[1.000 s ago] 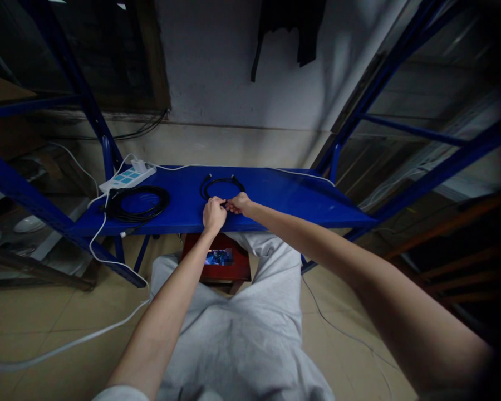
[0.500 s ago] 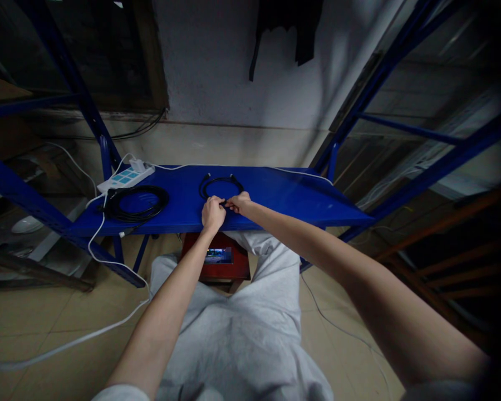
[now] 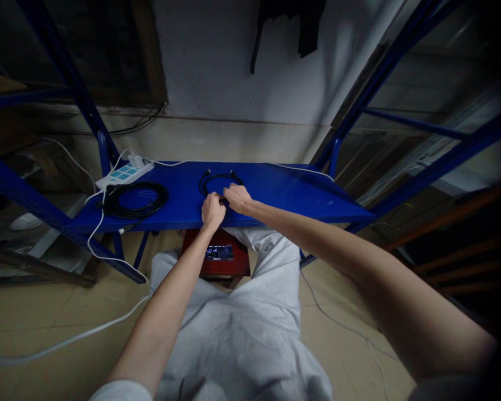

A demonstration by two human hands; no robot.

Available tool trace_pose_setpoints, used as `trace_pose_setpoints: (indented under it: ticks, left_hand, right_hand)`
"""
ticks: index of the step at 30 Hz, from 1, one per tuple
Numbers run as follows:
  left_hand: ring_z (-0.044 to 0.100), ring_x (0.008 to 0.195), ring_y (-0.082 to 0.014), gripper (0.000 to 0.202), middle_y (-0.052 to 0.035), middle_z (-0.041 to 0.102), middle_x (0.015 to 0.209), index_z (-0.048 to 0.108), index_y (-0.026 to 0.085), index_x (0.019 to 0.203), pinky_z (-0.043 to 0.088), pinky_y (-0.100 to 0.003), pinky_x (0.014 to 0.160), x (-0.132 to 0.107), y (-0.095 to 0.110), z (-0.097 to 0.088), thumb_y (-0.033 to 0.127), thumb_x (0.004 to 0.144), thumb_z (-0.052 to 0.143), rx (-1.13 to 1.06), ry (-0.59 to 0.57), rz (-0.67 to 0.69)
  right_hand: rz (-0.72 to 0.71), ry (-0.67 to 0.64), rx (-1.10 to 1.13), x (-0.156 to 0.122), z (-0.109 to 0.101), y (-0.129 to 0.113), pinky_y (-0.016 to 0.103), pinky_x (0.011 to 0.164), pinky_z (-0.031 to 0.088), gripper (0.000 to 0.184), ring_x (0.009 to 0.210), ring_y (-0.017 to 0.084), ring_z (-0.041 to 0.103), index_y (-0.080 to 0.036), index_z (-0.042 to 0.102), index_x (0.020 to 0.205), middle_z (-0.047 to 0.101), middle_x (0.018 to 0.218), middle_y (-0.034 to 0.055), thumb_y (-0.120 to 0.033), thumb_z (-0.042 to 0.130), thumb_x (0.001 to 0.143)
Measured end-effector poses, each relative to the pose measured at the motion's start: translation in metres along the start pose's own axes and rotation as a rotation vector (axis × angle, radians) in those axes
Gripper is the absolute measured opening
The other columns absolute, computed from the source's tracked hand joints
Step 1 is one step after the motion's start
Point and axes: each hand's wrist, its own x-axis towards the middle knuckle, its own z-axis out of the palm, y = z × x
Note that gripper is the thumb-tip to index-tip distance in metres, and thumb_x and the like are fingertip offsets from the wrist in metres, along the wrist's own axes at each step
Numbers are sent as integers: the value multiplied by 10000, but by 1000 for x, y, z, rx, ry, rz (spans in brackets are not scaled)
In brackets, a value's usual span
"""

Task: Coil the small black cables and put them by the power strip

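Note:
A short black cable (image 3: 217, 178) lies in a loop on the blue shelf (image 3: 284, 195), its two plugs pointing away from me. My left hand (image 3: 212, 211) is closed in a fist on the near part of that loop. My right hand (image 3: 236, 197) rests right beside it, fingers curled and pinching the same cable. The spot where both hands meet the cable is hidden by the fingers.
A larger coil of black cable (image 3: 136, 199) lies on the shelf's left part, beside a white power strip (image 3: 124, 172) with a white cord trailing to the floor. Blue rack posts (image 3: 87, 111) rise on both sides. A red stool (image 3: 223, 256) with a phone on it stands under the shelf.
My right hand has shifted slightly forward and up over the cable loop. My left hand stays closed in nearly the same place. The view has tilted a little.

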Motion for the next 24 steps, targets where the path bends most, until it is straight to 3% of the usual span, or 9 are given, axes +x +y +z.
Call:
trace_pose_setpoints:
  ticks: [2, 5, 10, 14, 18, 24]
  left_hand:
    - [633, 1101, -242, 287, -91, 691, 1092, 704, 226, 1009, 502, -330, 953, 0, 0, 0, 141, 918, 446, 23, -11, -13]
    - [623, 1116, -245, 257, -85, 686, 1106, 707, 231, 932, 500, -326, 958, 1, 1, -1, 145, 903, 467, 32, -39, 12]
    - [614, 1130, -241, 278, -72, 686, 1112, 708, 243, 926, 500, -325, 967, 1, 1, -1, 117, 878, 465, 49, -42, 27]
    - [620, 1122, -241, 306, -72, 685, 1096, 703, 248, 978, 498, -330, 969, 1, 0, 1, 100, 868, 460, 51, -38, 21]
    - [626, 1115, -237, 338, -71, 683, 1131, 695, 242, 1050, 493, -331, 977, 2, -1, 3, 91, 866, 456, 32, -11, 39]
    - [605, 1164, -224, 363, -62, 669, 1209, 697, 242, 1108, 467, -320, 1026, 2, -3, 4, 89, 878, 460, 12, -24, 46]
  right_hand:
    - [-251, -1, -248, 0, 2, 4, 300, 820, 496, 249, 1162, 294, 578, -67, 695, 1036, 709, 1044, 213, -3, 547, 847]
    - [-494, -21, -449, 2, 2, 17, 311, 823, 479, 271, 1172, 282, 549, -74, 692, 1038, 698, 1074, 195, 17, 505, 864]
    - [-631, -51, -509, 7, -1, 33, 299, 821, 454, 265, 1143, 247, 556, -81, 676, 1066, 688, 1069, 162, -15, 469, 916]
    - [-512, -6, -461, 4, 1, 30, 293, 798, 451, 281, 1116, 242, 586, -67, 645, 1130, 688, 1074, 170, -41, 432, 949]
    - [-276, 27, -317, -1, 3, 22, 291, 798, 472, 301, 1040, 244, 652, -69, 634, 1183, 700, 1071, 191, -67, 438, 954]
    - [104, 24, -2, 2, 2, 12, 292, 850, 506, 265, 1064, 267, 671, -110, 689, 1130, 695, 1146, 199, -236, 533, 957]
